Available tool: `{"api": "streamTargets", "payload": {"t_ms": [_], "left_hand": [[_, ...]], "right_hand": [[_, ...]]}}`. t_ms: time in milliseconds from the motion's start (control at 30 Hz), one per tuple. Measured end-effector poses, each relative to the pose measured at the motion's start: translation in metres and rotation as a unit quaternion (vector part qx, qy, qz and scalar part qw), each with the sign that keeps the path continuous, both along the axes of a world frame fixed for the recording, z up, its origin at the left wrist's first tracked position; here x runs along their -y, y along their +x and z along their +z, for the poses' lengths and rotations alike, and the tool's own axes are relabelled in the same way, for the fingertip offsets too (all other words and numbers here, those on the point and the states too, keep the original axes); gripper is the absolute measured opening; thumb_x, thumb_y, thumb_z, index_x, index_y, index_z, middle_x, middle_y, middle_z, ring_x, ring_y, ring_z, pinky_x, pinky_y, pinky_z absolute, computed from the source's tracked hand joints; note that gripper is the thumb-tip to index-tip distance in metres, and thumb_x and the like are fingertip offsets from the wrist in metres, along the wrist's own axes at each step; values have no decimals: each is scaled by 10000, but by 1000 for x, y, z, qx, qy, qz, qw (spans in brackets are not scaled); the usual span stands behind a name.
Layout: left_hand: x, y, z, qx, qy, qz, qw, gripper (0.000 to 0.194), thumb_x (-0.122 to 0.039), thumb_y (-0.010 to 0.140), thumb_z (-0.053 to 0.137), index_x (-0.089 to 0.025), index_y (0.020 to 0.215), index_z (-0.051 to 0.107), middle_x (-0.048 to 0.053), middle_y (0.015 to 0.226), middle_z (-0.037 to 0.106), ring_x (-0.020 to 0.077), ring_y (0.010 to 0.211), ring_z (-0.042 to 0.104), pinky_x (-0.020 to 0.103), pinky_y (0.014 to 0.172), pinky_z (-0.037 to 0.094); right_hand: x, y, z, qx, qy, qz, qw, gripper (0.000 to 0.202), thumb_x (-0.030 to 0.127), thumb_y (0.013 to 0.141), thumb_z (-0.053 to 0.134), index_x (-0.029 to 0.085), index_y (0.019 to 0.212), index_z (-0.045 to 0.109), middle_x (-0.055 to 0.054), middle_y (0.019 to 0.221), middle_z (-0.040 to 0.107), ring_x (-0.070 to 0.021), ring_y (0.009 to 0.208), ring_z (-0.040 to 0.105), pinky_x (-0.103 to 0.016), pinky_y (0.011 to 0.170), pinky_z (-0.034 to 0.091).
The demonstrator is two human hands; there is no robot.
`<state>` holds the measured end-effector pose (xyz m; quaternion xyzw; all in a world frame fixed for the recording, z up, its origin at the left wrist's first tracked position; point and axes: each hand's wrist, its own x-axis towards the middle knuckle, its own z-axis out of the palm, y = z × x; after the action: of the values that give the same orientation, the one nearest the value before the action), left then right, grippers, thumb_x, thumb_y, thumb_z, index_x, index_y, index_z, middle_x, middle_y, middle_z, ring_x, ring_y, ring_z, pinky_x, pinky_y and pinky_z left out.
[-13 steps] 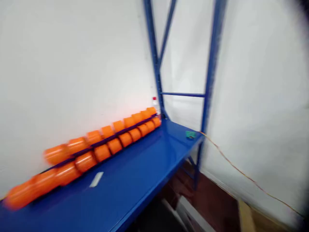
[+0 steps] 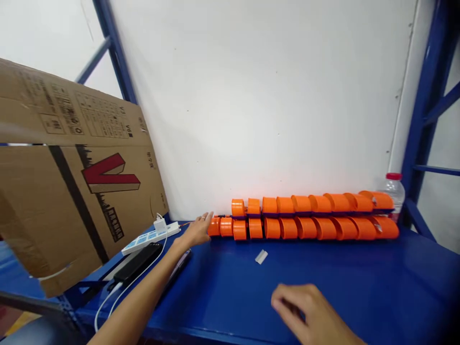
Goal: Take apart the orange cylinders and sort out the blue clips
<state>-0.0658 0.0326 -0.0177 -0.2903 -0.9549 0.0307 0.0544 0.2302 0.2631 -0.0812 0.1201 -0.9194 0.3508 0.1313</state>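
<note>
My left hand [image 2: 199,230] reaches out at the left end of two long rows of orange cylinders [image 2: 308,228]. Its fingers are extended beside the nearest front-row cylinder; whether they touch it I cannot tell. The cylinders are short, shiny drum shapes lined up along a dark strip, one row behind and above the other. Lower right, my right hand [image 2: 305,306] hovers over the blue tabletop [image 2: 230,292], its thumb and fingers curled towards each other with nothing visible in them. A small white strip [image 2: 261,257] lies between the hands and the rows.
A big cardboard box [image 2: 118,187] stands on the left. Near it are a white power strip [image 2: 151,237] with a plug, a black power brick [image 2: 138,263], a white cable and a phone [image 2: 179,266]. A red-capped bottle [image 2: 394,191] stands by the right blue post [image 2: 424,120].
My view has swung left, from the table's right end to face the wall and rows squarely. Both hands, the box and the power strip have come into view.
</note>
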Motion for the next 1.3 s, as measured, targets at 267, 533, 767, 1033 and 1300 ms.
{"api": "streamTargets", "payload": {"t_ms": [267, 533, 767, 1033, 1300], "left_hand": [[-6, -5, -18, -49, -5, -10, 999, 654, -155, 780, 633, -147, 1416, 479, 197, 1413, 594, 347, 1287, 563, 456, 1074, 424], [28, 97, 0, -217, 129, -36, 967, 558, -315, 841, 653, -170, 1354, 489, 179, 1360, 599, 372, 1233, 576, 496, 985, 514], [-21, 174, -16, -348, 259, -220, 874, 653, -287, 837, 729, -157, 1422, 470, 179, 1321, 619, 321, 1235, 589, 438, 999, 563], [-83, 151, -36, -273, 333, -336, 838, 627, -168, 891, 587, -218, 1500, 443, 177, 1489, 530, 347, 1429, 470, 522, 1107, 488], [-128, 110, -25, 90, 618, -149, 767, 655, -641, 963, 473, -232, 1474, 502, 152, 1387, 645, 324, 1299, 608, 485, 1092, 503]], "right_hand": [[-34, -107, 30, -143, -77, -60, 985, 337, 375, 1001, 463, 200, 732, 565, 28, 583, 485, -131, 541, 442, -277, 562, 282], [-30, -125, 19, -144, -142, -33, 979, 367, 417, 994, 473, 199, 718, 575, 10, 604, 533, -145, 573, 490, -275, 573, 330], [-21, -116, 13, -5, -344, 51, 938, 749, 780, 963, 325, 152, 1113, 705, -116, 952, 723, -241, 806, 677, -291, 569, 507], [-44, -108, 33, -24, -473, 18, 880, 684, 778, 797, 644, 168, 1102, 704, -91, 984, 710, -256, 870, 671, -312, 646, 551], [-55, -115, 24, -114, -366, -2, 923, 436, 547, 931, 545, 175, 1102, 696, -83, 983, 723, -255, 901, 653, -330, 791, 517]]}}
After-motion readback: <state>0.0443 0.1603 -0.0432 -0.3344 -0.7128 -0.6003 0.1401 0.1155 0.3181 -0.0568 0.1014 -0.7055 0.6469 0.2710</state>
